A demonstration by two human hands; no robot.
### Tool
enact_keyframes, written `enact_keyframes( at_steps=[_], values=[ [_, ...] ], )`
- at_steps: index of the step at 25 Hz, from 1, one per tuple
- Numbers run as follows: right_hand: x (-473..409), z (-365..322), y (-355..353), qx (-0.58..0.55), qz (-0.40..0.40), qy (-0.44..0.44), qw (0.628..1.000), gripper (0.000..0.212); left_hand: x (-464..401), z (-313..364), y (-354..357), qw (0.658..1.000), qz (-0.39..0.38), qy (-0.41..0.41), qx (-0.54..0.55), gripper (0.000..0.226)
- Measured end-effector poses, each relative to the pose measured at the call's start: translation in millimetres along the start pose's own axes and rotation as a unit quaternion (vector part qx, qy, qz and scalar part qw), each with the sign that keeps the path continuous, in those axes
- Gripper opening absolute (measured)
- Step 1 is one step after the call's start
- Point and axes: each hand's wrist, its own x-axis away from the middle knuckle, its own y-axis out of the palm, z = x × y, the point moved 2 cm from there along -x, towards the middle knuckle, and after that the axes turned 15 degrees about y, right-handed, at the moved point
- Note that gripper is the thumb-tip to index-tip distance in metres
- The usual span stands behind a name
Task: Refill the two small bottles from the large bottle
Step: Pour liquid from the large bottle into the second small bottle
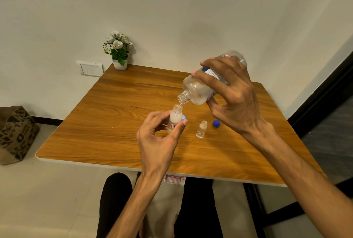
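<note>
Head view: the right hand [235,92] wraps the large bottle [208,82] around its middle, fingers [208,77] clamped over the label and thumb under, and tips it neck-down so its open mouth hangs just above, and nearly touching, the mouth of a small bottle [175,118]. The left hand [158,138] holds that small bottle upright above the tabletop [107,123], thumb and fingertips pinched on its lower body near the label; it looks largely full of pale liquid. Taking the held small bottle as the landmark, a second small bottle [201,129] stands open on the tabletop to its right, nearly empty as far as can be told, and a dark blue cap [216,123] lies further right beyond that. A light blue cap [183,117] peeks out just behind the held bottle. The count: one large bottle, two small bottles, two caps visible; any third cap is not in sight. The bottles look like thin clear plastic, light and smooth, probably slippery if wet; the small ones seem easy to topple, so a pinch low on the body suits them, while the large one wants a full wrap at mid-body. A potted plant [119,50] sits at the tabletop's far corner, well away.
</note>
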Motion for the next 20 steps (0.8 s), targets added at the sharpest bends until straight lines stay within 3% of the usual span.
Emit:
enact_keyframes(
  at_steps=[20],
  values=[
    [-3.6, 0.7, 1.5, 0.008, -0.014, -0.016, 1.000, 0.047, 0.2, -1.7, 0.1, 1.000, -0.001, 0.009, -0.004, 0.031]
  ],
)
